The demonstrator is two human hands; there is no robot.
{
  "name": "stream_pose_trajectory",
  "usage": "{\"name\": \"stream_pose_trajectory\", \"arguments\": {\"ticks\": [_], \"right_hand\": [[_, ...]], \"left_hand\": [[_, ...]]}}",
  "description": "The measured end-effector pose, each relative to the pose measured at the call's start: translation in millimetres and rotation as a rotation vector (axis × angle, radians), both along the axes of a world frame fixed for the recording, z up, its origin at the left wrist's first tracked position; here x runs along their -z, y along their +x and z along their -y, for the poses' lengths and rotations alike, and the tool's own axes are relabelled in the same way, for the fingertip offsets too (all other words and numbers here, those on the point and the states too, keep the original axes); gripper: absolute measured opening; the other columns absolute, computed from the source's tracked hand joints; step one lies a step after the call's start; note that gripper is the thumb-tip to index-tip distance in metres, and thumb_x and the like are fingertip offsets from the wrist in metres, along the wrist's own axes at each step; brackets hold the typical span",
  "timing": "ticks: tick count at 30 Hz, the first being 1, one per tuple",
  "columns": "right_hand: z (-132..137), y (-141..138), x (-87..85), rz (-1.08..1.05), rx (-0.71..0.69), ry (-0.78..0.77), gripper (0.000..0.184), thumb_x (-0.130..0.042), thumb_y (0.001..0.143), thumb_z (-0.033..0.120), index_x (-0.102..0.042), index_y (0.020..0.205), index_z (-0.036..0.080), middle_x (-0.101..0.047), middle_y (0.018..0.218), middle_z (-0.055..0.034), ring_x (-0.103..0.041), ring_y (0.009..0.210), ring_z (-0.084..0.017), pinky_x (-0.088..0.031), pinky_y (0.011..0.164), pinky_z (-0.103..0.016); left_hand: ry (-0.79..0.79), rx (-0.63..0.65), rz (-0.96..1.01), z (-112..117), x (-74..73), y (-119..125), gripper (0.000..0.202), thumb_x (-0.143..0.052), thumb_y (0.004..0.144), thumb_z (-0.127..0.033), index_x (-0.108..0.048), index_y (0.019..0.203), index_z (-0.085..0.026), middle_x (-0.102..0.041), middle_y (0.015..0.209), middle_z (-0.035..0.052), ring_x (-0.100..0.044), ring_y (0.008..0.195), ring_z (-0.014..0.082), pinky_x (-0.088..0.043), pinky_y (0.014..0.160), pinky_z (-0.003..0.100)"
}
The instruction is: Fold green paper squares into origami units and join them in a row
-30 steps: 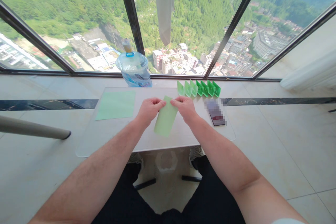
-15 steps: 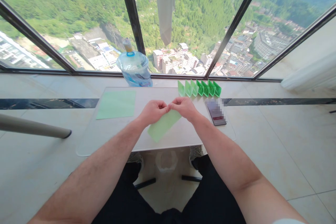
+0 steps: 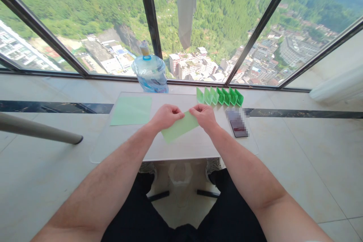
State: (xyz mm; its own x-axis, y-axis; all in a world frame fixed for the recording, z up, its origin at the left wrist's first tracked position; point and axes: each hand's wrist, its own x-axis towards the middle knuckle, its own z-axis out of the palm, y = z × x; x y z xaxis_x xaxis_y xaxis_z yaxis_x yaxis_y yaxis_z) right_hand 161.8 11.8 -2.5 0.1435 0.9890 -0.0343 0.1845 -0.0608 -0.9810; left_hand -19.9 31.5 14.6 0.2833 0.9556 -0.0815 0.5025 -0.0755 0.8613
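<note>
Matt green paper strip (image 3: 179,127) on glossy tabletop (image 3: 181,147).

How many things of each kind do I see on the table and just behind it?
Small folded green paper pieces in a row: 7
Flat light green sheet: 1
Light green paper strip, held: 1
Phone: 1
Water jug: 1
Total: 11

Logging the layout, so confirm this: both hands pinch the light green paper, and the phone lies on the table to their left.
Wrong side: the phone lies on the table to their right, past the right hand. The left hand and right hand do pinch the light green paper. The head view shows it.
</note>
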Motion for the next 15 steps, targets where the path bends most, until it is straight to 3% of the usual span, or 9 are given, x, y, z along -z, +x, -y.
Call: {"name": "stream_pose_trajectory", "arguments": {"ticks": [7, 11, 15], "right_hand": [[-7.1, 23.3, 1.2, -0.056, 0.119, -0.014, 0.025, -0.073, 0.065, 0.041, -0.063, 0.062, 0.019, -0.052, 0.057, 0.0042, -0.042, 0.056, -0.011, -0.032, 0.053, -0.026], [-7.0, 27.3, 7.3, -0.036, 0.114, -0.043, 0.026, -0.074, 0.064, 0.043, -0.064, 0.062, 0.019, -0.052, 0.057, 0.0045, -0.041, 0.057, -0.011, -0.032, 0.054, -0.027], [-8.6, 31.7, 13.0, -0.032, 0.151, -0.066, 0.027, -0.074, 0.063, 0.044, -0.065, 0.063, 0.018, -0.054, 0.058, 0.0041, -0.044, 0.058, -0.011, -0.033, 0.055, -0.027]], "left_hand": [[-0.064, -0.042, -0.011, -7.0, 0.7, -23.9, 0.023, -0.071, 0.064, -0.04, -0.068, 0.058, -0.018, -0.059, 0.05, -0.0006, -0.047, 0.047, 0.0119, -0.031, 0.046, 0.024], [-0.108, -0.015, 0.003, -6.5, 1.4, -35.1, 0.02, -0.072, 0.062, -0.038, -0.069, 0.058, -0.019, -0.065, 0.052, 0.0027, -0.051, 0.046, 0.0141, -0.033, 0.045, 0.024], [-0.097, -0.002, -0.133, -7.9, 0.4, -47.3, 0.018, -0.067, 0.067, -0.034, -0.067, 0.055, -0.021, -0.065, 0.052, 0.0023, -0.051, 0.046, 0.0147, -0.035, 0.047, 0.026]]}}
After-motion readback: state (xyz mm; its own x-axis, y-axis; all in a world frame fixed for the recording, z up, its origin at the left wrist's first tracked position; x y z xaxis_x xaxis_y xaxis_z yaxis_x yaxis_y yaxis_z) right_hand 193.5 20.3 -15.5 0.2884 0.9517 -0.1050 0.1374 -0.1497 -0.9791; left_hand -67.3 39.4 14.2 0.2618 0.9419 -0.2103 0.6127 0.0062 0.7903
